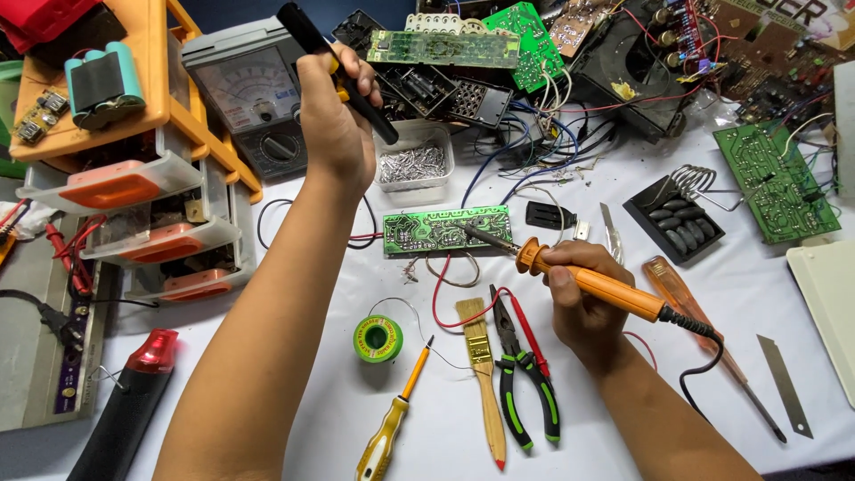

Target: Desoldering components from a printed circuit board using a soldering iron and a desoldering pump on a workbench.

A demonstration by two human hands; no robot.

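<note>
My right hand (583,298) grips an orange-handled soldering iron (598,287). Its metal tip rests on a long green circuit board (445,230) lying flat on the white table. My left hand (334,120) is raised above the board's left end and holds a black and yellow pen-shaped tool (331,55) tilted up to the left. Red and black wires run from the board's left end. A green spool of solder wire (378,339) lies in front of the board.
Green-handled pliers (525,379), a small brush (481,374), a yellow screwdriver (392,423) and a red probe lie at the front. A clear box of screws (412,165), an analog multimeter (254,93), orange drawers (134,178) and piled circuit boards stand behind.
</note>
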